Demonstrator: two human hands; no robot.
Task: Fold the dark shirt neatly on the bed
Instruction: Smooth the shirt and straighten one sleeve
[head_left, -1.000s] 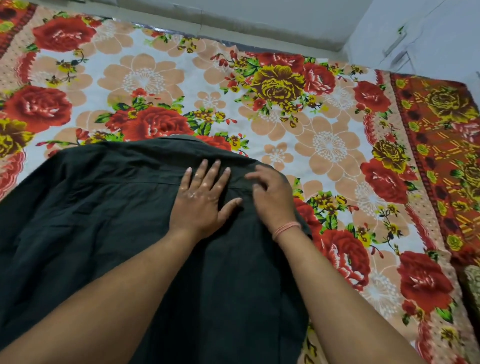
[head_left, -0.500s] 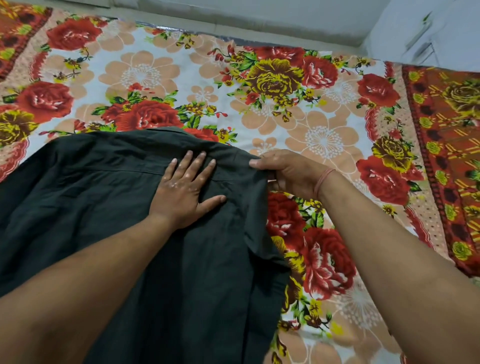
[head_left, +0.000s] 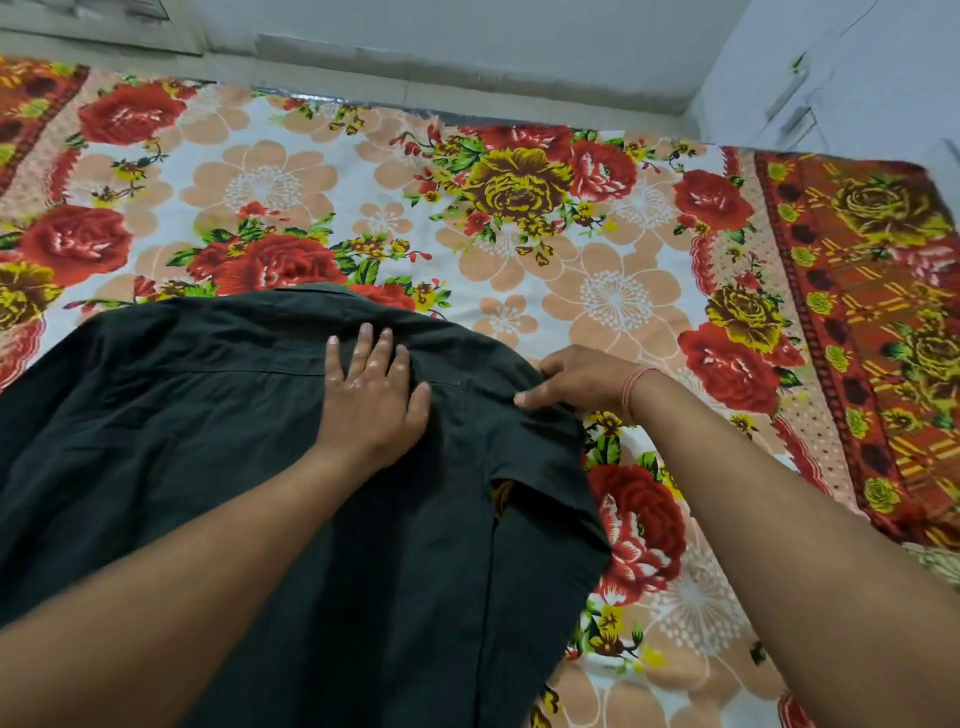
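Note:
The dark shirt (head_left: 218, 447) lies spread on the bed, back side up, collar toward the far side. My left hand (head_left: 371, 395) rests flat on it just below the collar, fingers spread. My right hand (head_left: 576, 379) is at the shirt's right shoulder, thumb on top and fingers tucked under the cloth, gripping the edge. The short right sleeve (head_left: 545, 478) hangs out from that shoulder over the bedsheet.
The bed carries a floral bedsheet (head_left: 571, 249) in red, peach and yellow, with a dark red border band (head_left: 872, 312) on the right. A pale wall (head_left: 467, 47) runs along the bed's far side, and white cabinet doors (head_left: 831, 78) stand at the upper right.
My right hand slid from on top of the shirt out to the right shoulder and took hold of its edge. The sleeve now shows unfolded. My left hand stayed pressed flat.

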